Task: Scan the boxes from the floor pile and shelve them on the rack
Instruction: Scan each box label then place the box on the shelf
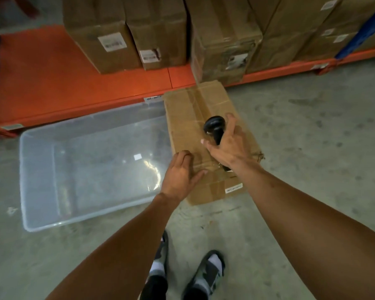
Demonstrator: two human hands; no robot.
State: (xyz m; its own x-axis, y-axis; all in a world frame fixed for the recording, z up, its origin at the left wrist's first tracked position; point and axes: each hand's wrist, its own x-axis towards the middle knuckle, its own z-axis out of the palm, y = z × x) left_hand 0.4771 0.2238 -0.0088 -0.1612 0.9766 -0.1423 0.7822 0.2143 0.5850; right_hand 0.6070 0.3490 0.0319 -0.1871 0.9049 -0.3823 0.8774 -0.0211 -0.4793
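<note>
Reaching down over the cardboard box (206, 135) on the concrete floor (312, 148), I have the black scanner (214, 128) in my right hand (227, 146), fingers wrapped loosely round its handle with the index finger and thumb splayed out, its head hanging just above the taped top. My left hand (182, 172) is empty and open, palm down, fingertips at the near left edge of the same box; I cannot tell whether they press on it yet. This box lies beside a clear plastic tub (30, 169) and just in front of the orange rack (74, 83). It has a white label (233, 188) on its near side. Several boxes (108, 40) already stand on the rack's low shelf, so I judge part of the job done. This one looks like the only box left on the floor in view, and it still needs shelving; whether it has been scanned I cannot say.
</note>
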